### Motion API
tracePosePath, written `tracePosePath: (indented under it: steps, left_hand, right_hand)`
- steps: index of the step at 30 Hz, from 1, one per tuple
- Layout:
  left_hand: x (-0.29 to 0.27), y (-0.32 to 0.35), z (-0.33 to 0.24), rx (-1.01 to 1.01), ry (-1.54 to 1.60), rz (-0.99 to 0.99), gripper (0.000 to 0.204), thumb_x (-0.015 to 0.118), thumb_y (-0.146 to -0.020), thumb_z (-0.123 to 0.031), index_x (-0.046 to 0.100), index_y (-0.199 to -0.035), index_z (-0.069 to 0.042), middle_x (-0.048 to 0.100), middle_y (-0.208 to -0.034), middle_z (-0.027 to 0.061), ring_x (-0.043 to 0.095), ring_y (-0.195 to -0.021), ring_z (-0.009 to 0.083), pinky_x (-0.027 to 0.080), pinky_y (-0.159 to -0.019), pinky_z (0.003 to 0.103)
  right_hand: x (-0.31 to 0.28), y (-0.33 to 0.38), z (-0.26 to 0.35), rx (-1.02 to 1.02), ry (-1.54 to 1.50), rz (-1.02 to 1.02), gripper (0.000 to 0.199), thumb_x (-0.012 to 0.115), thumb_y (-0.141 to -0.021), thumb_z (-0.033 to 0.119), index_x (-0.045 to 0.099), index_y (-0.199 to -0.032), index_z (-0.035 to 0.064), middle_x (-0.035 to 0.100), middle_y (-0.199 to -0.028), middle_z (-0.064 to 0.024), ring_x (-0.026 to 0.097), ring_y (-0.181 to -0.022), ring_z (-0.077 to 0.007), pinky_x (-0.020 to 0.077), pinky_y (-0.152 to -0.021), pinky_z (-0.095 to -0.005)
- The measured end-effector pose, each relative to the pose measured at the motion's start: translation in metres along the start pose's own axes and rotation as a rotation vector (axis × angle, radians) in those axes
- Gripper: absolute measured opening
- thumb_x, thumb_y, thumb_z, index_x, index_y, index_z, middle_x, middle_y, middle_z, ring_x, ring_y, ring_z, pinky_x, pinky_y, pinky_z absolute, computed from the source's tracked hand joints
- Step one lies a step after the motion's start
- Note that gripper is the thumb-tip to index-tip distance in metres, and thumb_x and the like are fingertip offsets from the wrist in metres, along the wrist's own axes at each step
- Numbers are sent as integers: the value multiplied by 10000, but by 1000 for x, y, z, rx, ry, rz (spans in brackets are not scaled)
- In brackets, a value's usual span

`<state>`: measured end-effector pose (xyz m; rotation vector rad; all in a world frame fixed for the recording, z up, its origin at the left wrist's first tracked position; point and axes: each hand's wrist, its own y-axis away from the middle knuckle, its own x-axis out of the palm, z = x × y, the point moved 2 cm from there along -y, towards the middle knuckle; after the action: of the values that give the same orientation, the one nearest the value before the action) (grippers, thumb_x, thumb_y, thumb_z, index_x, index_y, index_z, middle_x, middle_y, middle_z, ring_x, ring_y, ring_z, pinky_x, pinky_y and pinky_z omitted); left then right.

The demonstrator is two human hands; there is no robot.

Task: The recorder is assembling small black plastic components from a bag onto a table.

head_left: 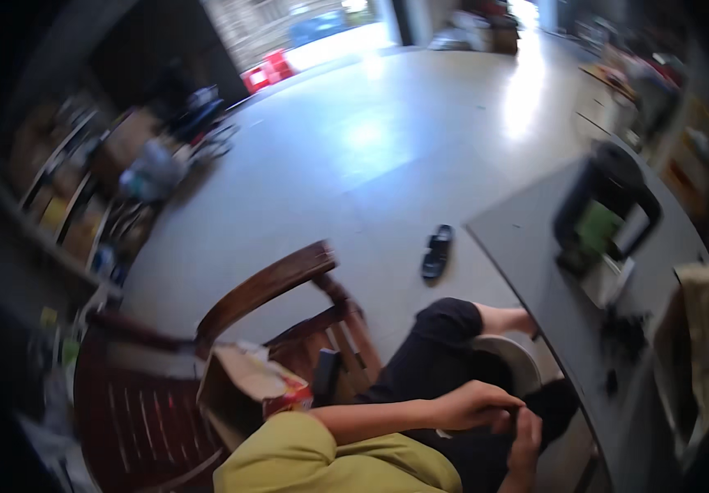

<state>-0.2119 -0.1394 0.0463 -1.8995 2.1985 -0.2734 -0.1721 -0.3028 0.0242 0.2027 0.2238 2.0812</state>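
I see both hands together over the lap: left hand (473,404) and right hand (525,435) pinch a small dark part (512,419) between them. Frame's blurred. Risk: it slips off toward the grey table (535,271) edge, right of the hands.

Glossy dark wood chair (272,283), matt grey tabletop (535,246), smooth shiny floor (387,140), cardboard box (243,382).

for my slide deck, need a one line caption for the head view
Seated person's left hand and right hand meet over lap beside grey table.
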Motion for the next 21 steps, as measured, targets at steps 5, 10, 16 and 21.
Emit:
tracePosePath:
  steps: [5, 10, 16, 21]
  left_hand:
    - [9, 18, -8, -134, 335, -124, 196, 528, -904, -162, 487, -1037, -22, 563, -859, 47, 556, -709, 96, 454, -646, 227]
    - [8, 20, 1, -534, 622, -152, 150, 506, -915, -210, 516, -1034, -119, 434, -697, -58, 358, -556, 25, 271, -474, 176]
    - [10, 14, -5, -585, 770, -234, 111, 478, -910, -188, 477, -945, -82, 384, -663, -59, 321, -537, 28, 243, -481, 176]
    - [25, 4, 5, -615, 619, -121, 123, 496, -909, -181, 489, -967, -72, 437, -725, -37, 347, -557, 30, 267, -494, 170]
  right_hand:
    - [12, 9, -43, -86, 386, -242, 410, 348, -979, 327, 540, -957, -35, 572, -858, -144, 555, -825, -235, 430, -729, -338]
    - [37, 2, 17, -720, 784, -95, 224, 436, -943, 181, 540, -908, -15, 548, -793, -177, 513, -660, -344, 394, -646, -437]
    - [34, 3, 29, -649, 833, -115, 376, 575, -838, 391, 526, -664, 61, 524, -579, -98, 552, -566, -287, 436, -592, -374]
    - [12, 24, 29, -765, 780, -282, 320, 693, -748, 236, 558, -970, 49, 565, -726, -75, 568, -683, -260, 461, -677, -367]
